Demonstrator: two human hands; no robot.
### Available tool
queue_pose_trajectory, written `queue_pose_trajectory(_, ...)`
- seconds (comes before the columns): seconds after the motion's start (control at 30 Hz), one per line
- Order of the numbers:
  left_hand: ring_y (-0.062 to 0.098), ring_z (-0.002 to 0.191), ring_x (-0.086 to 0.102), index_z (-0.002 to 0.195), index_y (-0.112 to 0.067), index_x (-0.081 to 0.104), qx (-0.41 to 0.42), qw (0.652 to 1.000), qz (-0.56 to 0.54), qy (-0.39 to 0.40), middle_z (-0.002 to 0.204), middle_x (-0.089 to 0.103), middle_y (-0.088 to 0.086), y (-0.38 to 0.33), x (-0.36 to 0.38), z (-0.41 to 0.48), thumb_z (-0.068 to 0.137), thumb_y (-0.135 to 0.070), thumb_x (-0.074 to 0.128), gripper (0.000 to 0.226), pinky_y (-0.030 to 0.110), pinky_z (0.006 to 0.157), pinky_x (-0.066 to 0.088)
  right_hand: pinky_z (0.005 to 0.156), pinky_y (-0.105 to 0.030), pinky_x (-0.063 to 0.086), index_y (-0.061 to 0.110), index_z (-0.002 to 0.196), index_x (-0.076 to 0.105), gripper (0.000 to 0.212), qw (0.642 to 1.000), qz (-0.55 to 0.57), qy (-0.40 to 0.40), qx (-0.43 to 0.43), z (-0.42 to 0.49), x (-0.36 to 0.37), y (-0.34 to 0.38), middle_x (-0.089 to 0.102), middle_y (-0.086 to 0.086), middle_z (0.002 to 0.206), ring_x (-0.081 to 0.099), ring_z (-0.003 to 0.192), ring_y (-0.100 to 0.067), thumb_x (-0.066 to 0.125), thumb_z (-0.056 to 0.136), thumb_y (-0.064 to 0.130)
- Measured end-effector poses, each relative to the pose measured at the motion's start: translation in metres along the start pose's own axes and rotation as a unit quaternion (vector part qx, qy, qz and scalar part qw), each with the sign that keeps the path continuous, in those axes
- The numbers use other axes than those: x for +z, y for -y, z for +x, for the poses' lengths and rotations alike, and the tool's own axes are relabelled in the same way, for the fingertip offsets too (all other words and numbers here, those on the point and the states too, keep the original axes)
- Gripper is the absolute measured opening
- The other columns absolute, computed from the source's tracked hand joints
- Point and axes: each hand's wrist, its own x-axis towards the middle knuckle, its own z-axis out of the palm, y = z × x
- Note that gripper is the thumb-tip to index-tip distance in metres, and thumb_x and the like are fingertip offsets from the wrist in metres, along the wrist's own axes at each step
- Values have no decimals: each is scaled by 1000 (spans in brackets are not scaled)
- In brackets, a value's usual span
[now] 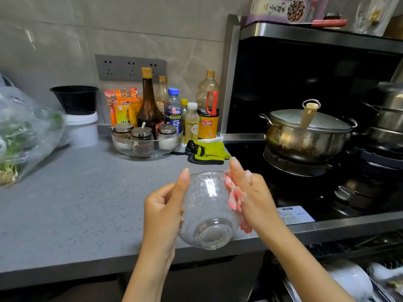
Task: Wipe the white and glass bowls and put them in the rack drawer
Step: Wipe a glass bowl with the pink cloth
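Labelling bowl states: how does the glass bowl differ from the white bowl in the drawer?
The glass bowl is clear; the white bowl is opaque. The glass bowl is in the air, gripped by the left hand while the right hand presses a pink cloth on its side; the white bowl lies in the rack drawer, untouched. Both are round bowls.

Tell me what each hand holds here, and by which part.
The left hand grips the glass bowl by its side wall, thumb near the rim. The right hand presses a pink cloth against the bowl's opposite side.
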Motion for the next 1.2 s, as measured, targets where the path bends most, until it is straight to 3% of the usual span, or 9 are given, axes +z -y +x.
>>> queue_pose_trajectory(0.27,10,40,47,48,-14,53,125,966,179,141,40,48,-1,-13,4,15,86,-56,40,58,19,48,41,45,-14,37,4,42,43,65,992,-110,48,-40,13,-9,14,52,1,36,52,35,-2,43,99,35)
queue_pose_trajectory(0.47,8,35,35,38,-15,41,154,972,160,73,34,35,-3,-16,10,14,88,-49,42,61,15,42,32,54,-30,52,6,49,49,61,996,-65,10,-61,9,4,8,48,0,42,58,45,-3,36,100,38)
queue_pose_trajectory(0.53,8,35,33,37,-18,38,115,987,108,17,35,33,-4,-13,6,13,91,-48,41,62,14,40,31,60,-17,52,6,79,64,51,998,-28,-18,-47,5,7,2,58,-4,64,60,58,4,32,97,41)
queue_pose_trajectory(0.6,7,35,32,36,-20,37,98,991,87,-38,35,33,-5,-8,4,15,97,-44,39,66,14,40,30,74,-8,49,34,118,55,39,999,-24,-6,-45,2,13,-6,60,6,113,56,86,20,28,95,49)
queue_pose_trajectory(0.67,6,34,33,36,-20,38,105,987,98,-73,34,34,-4,-4,6,16,99,-42,37,66,14,39,30,103,-26,43,57,132,29,34,993,-96,17,-74,-1,21,-12,32,31,144,35,124,21,21,99,57)
queue_pose_trajectory(0.73,10,35,35,40,-14,40,111,983,115,-86,34,35,-3,-2,10,14,98,-46,35,66,21,40,32,118,-38,23,54,141,18,43,963,-231,13,-138,-5,33,-17,16,30,153,10,142,8,16,98,54)
queue_pose_trajectory(0.83,19,36,41,40,-14,40,114,981,133,-83,34,38,1,0,12,8,90,-56,30,66,35,43,36,118,-32,14,38,148,23,51,924,-325,-7,-201,-9,40,-22,20,16,157,6,145,0,14,100,49)
queue_pose_trajectory(1.07,7,35,37,42,-15,41,124,983,91,-96,35,37,-1,-4,10,6,98,-46,31,65,16,40,31,113,-39,29,59,138,25,44,991,-99,-7,-93,-7,22,-20,27,32,149,31,133,6,19,94,63)
queue_pose_trajectory(1.2,28,35,46,47,-2,52,122,983,125,-62,34,43,9,-5,17,4,90,-57,29,74,36,42,40,118,-39,18,39,147,27,46,912,-342,-37,-222,-12,36,-18,23,13,157,10,146,-4,21,101,42)
